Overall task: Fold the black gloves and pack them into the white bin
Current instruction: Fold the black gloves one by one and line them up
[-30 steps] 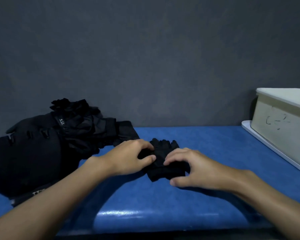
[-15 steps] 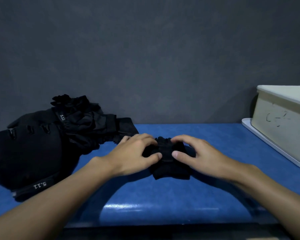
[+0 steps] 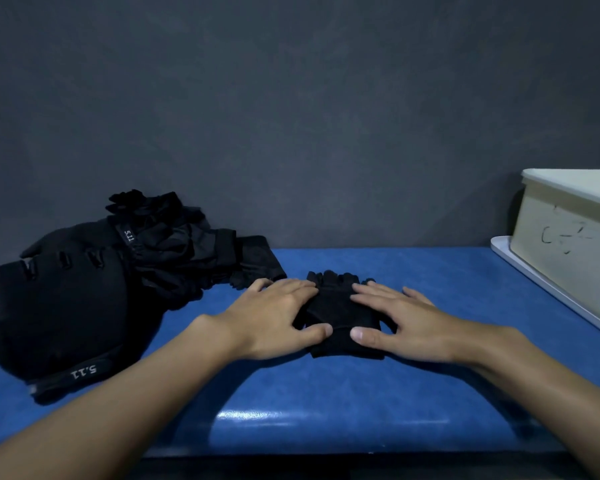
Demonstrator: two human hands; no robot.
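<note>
- Glove (image 3: 340, 315): black, folded small, lying on the blue table (image 3: 326, 414) at centre view; finger ends point to 12 o'clock.
- Left hand (image 3: 274, 320), right hand (image 3: 407, 325): both flat with straight fingers, pressing the glove from 9 and 3 o'clock; thumbs nearly meet on its near edge.
- Pile of gloves (image 3: 84, 292): at 10 o'clock, near but apart.
- White bin (image 3: 568, 244): at 2 o'clock, well apart, on a white tray (image 3: 520, 263).
- Risk: the fold probably springs open once pressure lifts; a loose lift would unroll it on the way to the bin.
- Unclear: one glove or a pair; pile count lost in darkness; bin cut off at right, inside hidden.
</note>
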